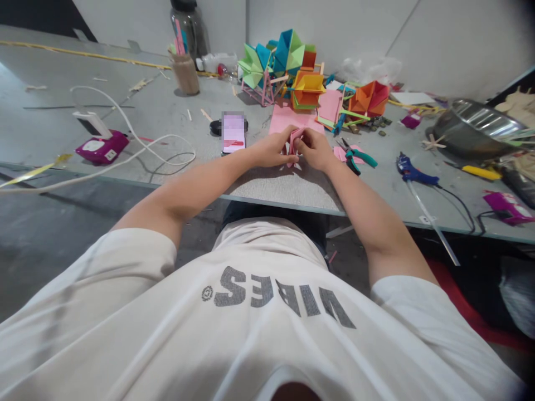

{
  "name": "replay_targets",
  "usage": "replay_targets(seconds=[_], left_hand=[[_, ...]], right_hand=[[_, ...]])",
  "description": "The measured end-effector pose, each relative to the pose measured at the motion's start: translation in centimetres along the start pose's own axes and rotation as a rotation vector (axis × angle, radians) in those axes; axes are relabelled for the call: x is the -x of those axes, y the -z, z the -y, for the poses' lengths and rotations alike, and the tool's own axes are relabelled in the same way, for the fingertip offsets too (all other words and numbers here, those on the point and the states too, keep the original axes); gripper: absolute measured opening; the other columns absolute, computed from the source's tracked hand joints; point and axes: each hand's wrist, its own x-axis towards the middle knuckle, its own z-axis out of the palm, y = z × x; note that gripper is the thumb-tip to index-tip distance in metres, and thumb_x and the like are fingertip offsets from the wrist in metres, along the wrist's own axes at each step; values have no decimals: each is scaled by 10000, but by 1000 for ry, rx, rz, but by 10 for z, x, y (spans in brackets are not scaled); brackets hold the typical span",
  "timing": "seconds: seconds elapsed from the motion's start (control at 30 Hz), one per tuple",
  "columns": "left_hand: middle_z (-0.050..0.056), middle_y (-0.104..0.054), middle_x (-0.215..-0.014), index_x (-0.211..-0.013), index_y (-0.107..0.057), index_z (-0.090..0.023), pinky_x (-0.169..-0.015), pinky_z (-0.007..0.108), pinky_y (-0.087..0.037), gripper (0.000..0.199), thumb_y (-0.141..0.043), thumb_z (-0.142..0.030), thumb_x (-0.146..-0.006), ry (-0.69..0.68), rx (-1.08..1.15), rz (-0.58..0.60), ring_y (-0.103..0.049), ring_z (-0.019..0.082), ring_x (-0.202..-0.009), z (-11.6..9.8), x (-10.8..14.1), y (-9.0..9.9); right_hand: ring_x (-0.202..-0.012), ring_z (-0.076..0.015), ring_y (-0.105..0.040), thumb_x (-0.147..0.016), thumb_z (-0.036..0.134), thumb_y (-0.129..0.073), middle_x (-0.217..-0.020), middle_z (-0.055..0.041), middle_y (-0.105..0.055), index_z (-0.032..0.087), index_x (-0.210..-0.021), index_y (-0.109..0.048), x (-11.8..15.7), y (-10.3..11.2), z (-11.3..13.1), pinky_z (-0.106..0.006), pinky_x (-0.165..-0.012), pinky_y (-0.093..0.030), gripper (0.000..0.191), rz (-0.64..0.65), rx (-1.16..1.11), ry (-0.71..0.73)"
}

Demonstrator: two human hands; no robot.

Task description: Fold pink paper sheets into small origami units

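Between both hands, just above the grey table (267, 186), is a small piece of folded pink paper (295, 135). My left hand (273, 149) grips it from the left, fingers bent around its edge. From the right, my right hand (316, 147) pinches the same paper between thumb and fingers. A flat pink sheet (280, 116) lies behind the hands. Close to my right hand are teal-handled pliers (357, 156), resting on pink paper scraps. A phone (233, 133) with a lit screen stands left of the hands.
Folded paper models (288, 55) in several colours stand at the back. A blue glue gun (418, 170), a yellow-handled tool (480, 171) and a metal bowl (480, 125) are on the right. On the left are a purple power adapter (102, 149), a white cable (163, 143) and a cup of sticks (185, 73).
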Motion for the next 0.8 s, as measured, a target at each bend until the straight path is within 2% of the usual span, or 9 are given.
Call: replay_targets(seconds=[0.13,0.27,0.5,0.63,0.8], left_hand=[[135,-929,-1176,-1838,-549,-211,-1143,543,-688,920,-978,-451,-1061,2,-10,-17,-926,386,-1140,1,-1,-1],[98,-925,-1079,-1838,-558,-216,-1092,506,-694,928,-981,-462,-1050,-3,7,-18,-921,359,-1049,1,-3,-3],[142,-941,-1113,-1871,-546,-164,-1110,524,-699,962,-966,-443,-1052,19,11,-5,-926,376,-1077,-6,0,0],[134,-932,-1107,-1878,-538,-167,-1114,530,-704,956,-962,-405,-1054,4,27,-3,-928,373,-1073,-4,0,-1],[113,-916,-1091,-1865,-556,-211,-1148,554,-706,969,-1006,-435,-1037,2,39,-20,-939,398,-1128,1,-2,-2]], right_hand=[[-895,-326,-675,-945,1245,-714,-981,-76,-691,332,-1181,-798,-1,1,-4,-528,-830,-621,948,20,-14,1],[-870,-324,-657,-899,1298,-671,-943,-62,-665,335,-1158,-763,-1,0,-1,-534,-835,-615,1001,10,6,-9],[-878,-324,-639,-860,1318,-690,-936,-56,-662,336,-1148,-770,1,0,7,-545,-856,-616,1026,9,-12,-18],[-875,-310,-638,-889,1294,-706,-933,-48,-644,324,-1170,-785,0,-1,-1,-509,-823,-602,1013,6,-20,-5],[-863,-303,-617,-912,1290,-681,-945,-48,-637,327,-1170,-759,-1,-3,-4,-494,-807,-564,1000,-1,-16,8]])
